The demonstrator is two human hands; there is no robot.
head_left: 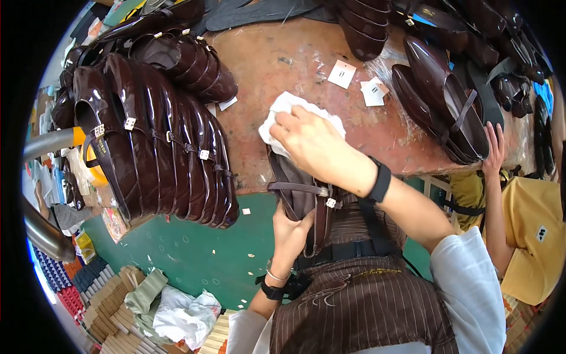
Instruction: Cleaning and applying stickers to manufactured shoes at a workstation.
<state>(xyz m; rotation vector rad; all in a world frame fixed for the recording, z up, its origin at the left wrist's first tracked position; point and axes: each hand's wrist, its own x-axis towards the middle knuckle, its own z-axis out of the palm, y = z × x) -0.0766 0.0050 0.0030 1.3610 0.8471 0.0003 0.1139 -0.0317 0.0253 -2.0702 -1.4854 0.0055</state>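
Note:
My left hand (290, 235) grips a dark brown strap shoe (299, 200) by its heel end, just off the table's front edge. The shoe's strap carries a small pale square ornament, and another strap loop hangs beside it. Over the toe, my right hand (309, 138) is closed on a white cloth (280, 109) and presses it there, so the cloth covers the toe. To the left stands a tight row of glossy dark brown shoes (159, 153) with similar ornaments.
More brown shoes (436, 100) lie at the table's right, where a co-worker's hand (494, 147) touches the edge. Paper tags (342, 74) lie on the worn reddish table (253, 65). A metal tube (53, 143) is at far left; white plastic bags (186, 315) sit on the green floor.

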